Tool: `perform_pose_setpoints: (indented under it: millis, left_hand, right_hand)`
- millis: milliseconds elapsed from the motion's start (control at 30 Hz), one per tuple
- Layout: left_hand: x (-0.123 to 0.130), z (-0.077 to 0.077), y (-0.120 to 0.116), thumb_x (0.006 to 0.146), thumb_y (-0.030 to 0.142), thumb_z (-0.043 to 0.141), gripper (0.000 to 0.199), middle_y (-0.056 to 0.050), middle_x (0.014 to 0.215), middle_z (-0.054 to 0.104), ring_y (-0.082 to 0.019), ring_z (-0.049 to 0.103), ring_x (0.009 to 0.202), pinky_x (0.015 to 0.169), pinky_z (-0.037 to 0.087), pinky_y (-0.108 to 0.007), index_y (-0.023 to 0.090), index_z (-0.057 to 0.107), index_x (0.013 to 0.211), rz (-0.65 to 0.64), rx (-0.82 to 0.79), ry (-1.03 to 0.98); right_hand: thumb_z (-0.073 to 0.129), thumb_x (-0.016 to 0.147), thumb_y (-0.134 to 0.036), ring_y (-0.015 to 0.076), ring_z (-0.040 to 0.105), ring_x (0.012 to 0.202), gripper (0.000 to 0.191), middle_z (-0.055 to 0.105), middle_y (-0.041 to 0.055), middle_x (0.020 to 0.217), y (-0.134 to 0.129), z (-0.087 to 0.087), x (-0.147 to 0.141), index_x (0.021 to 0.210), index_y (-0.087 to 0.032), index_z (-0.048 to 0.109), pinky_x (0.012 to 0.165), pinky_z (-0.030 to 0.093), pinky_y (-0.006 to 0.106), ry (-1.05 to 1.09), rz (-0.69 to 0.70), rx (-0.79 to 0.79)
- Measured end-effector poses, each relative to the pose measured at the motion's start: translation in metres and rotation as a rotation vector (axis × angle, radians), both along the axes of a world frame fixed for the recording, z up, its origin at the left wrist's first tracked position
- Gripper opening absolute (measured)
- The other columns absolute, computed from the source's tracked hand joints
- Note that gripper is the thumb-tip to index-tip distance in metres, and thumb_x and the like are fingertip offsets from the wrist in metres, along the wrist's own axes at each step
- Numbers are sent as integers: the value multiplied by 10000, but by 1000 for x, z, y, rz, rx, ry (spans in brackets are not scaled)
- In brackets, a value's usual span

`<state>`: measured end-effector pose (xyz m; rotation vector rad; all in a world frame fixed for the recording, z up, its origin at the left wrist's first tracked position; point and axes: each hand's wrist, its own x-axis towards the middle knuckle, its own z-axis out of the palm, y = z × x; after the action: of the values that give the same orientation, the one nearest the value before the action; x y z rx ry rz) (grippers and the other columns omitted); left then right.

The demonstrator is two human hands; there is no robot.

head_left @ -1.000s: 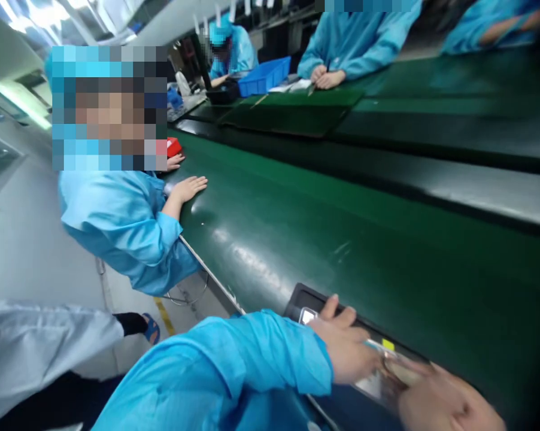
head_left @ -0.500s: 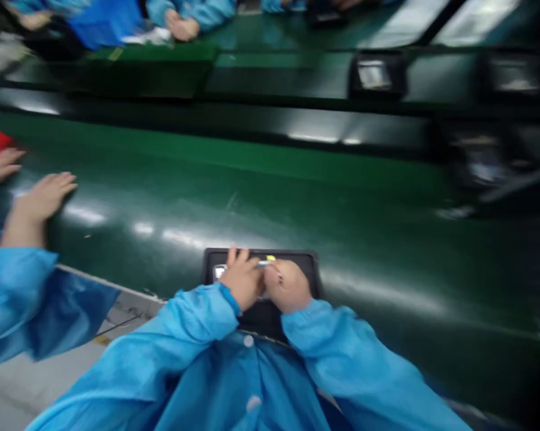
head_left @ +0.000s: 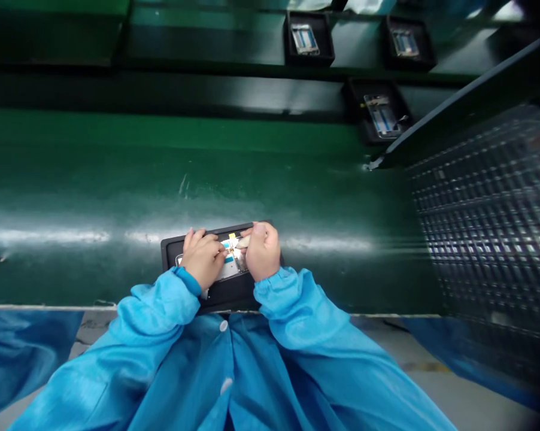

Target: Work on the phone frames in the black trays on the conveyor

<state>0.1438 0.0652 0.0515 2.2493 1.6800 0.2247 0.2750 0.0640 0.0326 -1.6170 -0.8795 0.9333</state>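
A black tray (head_left: 225,293) lies at the near edge of the green bench, turned slightly. Inside it is a phone-like electronic device (head_left: 229,270) with a silvery face, blue strips and a small yellow tab (head_left: 233,237) at its top. My left hand (head_left: 202,260) rests over the device's left part, fingers spread, some reaching the tray's far rim. On the right, my right hand (head_left: 263,251) is closed in a pinch above the device's right end. A pale tip shows at its fingers; I cannot make out whether that is a held thing or a covered fingertip.
Several black trays with similar devices stand at the back right, one being the nearest tray (head_left: 380,114). A grey-edged panel (head_left: 458,96) and a blurred stack of clear ribbed trays (head_left: 490,221) border the right side. The green bench (head_left: 117,173) has a shiny surface.
The view has swung right, so the co-workers' hands are gone and the ribbed stack shows. My hands have moved apart, uncovering the device between them.
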Motion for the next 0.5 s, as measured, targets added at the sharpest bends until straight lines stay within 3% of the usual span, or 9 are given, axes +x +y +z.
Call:
perform_pose_setpoints:
  millis: [133,300,400,500]
  left_hand:
    - [6,-1,2,741,278,527,108,-11,864,616,-256,435,1079,1019,215,-510,236,621,711,59,43,6]
    - [1,3,7,758,303,449,207,-39,827,625,-287,459,1035,974,248,-531,215,630,708,-9,31,82]
    - [-8,-5,20,760,375,416,290,-60,880,636,-343,447,1043,925,277,-566,208,652,736,-25,-5,156]
    - [-11,-13,36,770,416,367,330,6,953,631,-351,449,1037,907,292,-575,259,656,798,-77,-25,233]
  right_hand:
    - [372,829,-482,109,572,555,370,611,25,685,1,-5,-4,896,-148,518,531,455,213,-34,5,5]
    - [371,837,-454,128,596,682,346,625,48,771,1,-1,-8,901,-159,541,608,473,227,-103,45,23]
    - [381,840,-427,141,604,760,302,638,36,801,7,7,-9,877,-191,566,686,478,237,-150,118,-21]
    - [399,830,-433,163,601,819,291,640,31,829,15,13,-7,879,-213,584,716,478,246,-197,115,-49]
